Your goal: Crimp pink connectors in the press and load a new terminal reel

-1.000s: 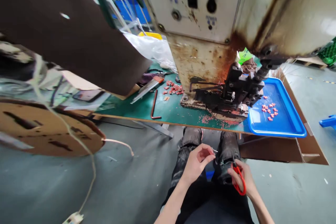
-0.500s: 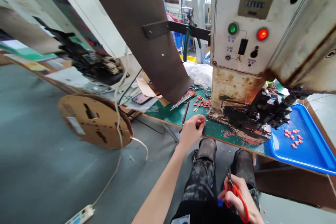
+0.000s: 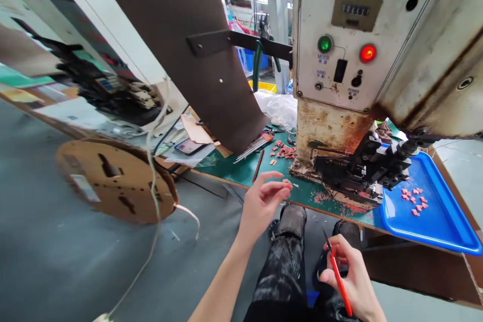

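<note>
My left hand (image 3: 262, 204) is over the green table's front edge, its thumb and fingers pinched on a small pink piece (image 3: 287, 182). Lower down, in front of my legs, my right hand (image 3: 352, 269) holds scissors with red handles (image 3: 340, 282). Their dark blades point up and away from me, seen nearly edge-on. A loose pile of similar pink pieces (image 3: 285, 151) lies on the green tabletop (image 3: 241, 167) beyond my left hand. Several more pink pieces (image 3: 414, 201) lie in the blue tray (image 3: 449, 229) at the right.
A worn press machine (image 3: 332, 126) with a counter panel and lit red lamp stands on the table. Its black tooling (image 3: 354, 166) sits left of the tray. A cardboard reel (image 3: 116, 181) and a white cord (image 3: 153, 201) are at the left. A dark rod (image 3: 258, 165) lies near the pile.
My left hand has turned and opened out its fingers, bringing the pinched pink piece into view. My right hand has rotated the scissors so they show edge-on. The view has shifted slightly right.
</note>
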### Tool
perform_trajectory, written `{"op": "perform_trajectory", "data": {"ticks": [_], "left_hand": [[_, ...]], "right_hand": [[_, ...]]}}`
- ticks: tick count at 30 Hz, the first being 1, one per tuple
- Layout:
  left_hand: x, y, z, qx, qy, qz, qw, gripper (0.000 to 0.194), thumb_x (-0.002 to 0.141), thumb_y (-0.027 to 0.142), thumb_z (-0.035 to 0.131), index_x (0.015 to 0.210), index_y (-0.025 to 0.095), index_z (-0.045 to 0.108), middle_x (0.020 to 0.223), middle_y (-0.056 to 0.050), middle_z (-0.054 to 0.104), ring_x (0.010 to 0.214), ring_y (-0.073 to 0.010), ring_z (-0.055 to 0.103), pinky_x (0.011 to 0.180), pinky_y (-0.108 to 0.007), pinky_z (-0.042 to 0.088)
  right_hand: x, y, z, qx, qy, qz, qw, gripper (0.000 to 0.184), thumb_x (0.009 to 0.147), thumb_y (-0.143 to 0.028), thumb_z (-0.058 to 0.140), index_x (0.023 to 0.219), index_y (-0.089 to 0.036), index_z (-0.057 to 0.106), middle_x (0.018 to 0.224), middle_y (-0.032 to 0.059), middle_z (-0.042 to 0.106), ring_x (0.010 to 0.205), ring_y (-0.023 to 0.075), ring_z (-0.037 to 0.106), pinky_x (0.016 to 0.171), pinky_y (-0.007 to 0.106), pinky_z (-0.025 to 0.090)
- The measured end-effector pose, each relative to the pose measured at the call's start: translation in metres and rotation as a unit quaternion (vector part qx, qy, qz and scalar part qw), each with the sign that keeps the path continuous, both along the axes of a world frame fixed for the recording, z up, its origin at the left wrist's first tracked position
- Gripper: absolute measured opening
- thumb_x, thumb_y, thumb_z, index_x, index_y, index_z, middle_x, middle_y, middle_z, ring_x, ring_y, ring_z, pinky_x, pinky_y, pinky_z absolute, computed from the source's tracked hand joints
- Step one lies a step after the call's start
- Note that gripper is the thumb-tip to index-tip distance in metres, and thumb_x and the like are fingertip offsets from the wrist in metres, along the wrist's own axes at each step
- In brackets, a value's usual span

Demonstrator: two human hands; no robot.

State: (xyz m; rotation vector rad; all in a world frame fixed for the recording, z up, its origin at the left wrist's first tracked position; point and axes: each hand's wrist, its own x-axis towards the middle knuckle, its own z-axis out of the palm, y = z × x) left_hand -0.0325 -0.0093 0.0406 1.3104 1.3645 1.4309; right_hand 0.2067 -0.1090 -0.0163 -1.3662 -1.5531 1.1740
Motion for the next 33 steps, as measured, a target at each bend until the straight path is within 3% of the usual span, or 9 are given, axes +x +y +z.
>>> {"op": "perform_trajectory", "data": {"ticks": [4,8,12,22,33], "left_hand": [[0.026,-0.027,0.011,-0.091,-0.127,-0.095,0.983,0.039,0.069,0.051,0.091,0.083,0.019,0.074,0.08,-0.005,0.081,0.072,-0.0226,0.077,0.069,-0.032,0.066],[0.036,-0.034,0.014,-0.127,-0.161,-0.097,0.974,0.043,0.066,0.054,0.093,0.082,0.018,0.076,0.081,-0.006,0.081,0.067,-0.0219,0.076,0.066,-0.034,0.065],[0.035,-0.034,0.013,-0.135,-0.178,-0.084,0.971,0.045,0.062,0.055,0.094,0.08,0.017,0.077,0.08,-0.006,0.081,0.071,-0.023,0.077,0.07,-0.034,0.066],[0.046,-0.041,0.017,-0.148,-0.206,-0.118,0.96,0.034,0.064,0.042,0.095,0.073,0.016,0.074,0.069,-0.002,0.078,0.056,-0.0145,0.07,0.058,-0.023,0.059],[0.049,-0.04,0.018,-0.168,-0.234,-0.118,0.95,0.031,0.058,0.032,0.099,0.073,0.016,0.076,0.066,-0.001,0.079,0.056,-0.013,0.072,0.057,-0.019,0.058]], "right_hand": [[-0.018,0.018,0.024,0.001,0.046,0.051,0.998,0.079,0.071,-0.096,0.06,0.093,-0.02,0.063,0.065,-0.0049,0.047,0.061,0.0148,0.041,0.06,0.028,0.039],[-0.025,0.033,0.035,-0.002,0.048,0.075,0.996,0.074,0.072,-0.093,0.064,0.087,-0.02,0.061,0.066,-0.0047,0.045,0.062,0.0145,0.04,0.058,0.026,0.038],[-0.025,0.034,0.035,-0.012,0.075,0.07,0.995,0.073,0.072,-0.091,0.067,0.088,-0.019,0.061,0.066,-0.005,0.046,0.061,0.0137,0.039,0.057,0.026,0.037],[-0.031,0.034,0.043,0.012,0.135,0.054,0.989,0.057,0.081,-0.072,0.076,0.094,-0.017,0.073,0.071,-0.0021,0.057,0.062,0.013,0.042,0.057,0.025,0.038],[-0.028,0.033,0.044,0.005,0.15,0.047,0.988,0.047,0.083,-0.062,0.081,0.094,-0.017,0.075,0.069,-0.0039,0.056,0.061,0.0111,0.04,0.056,0.023,0.036]]}}
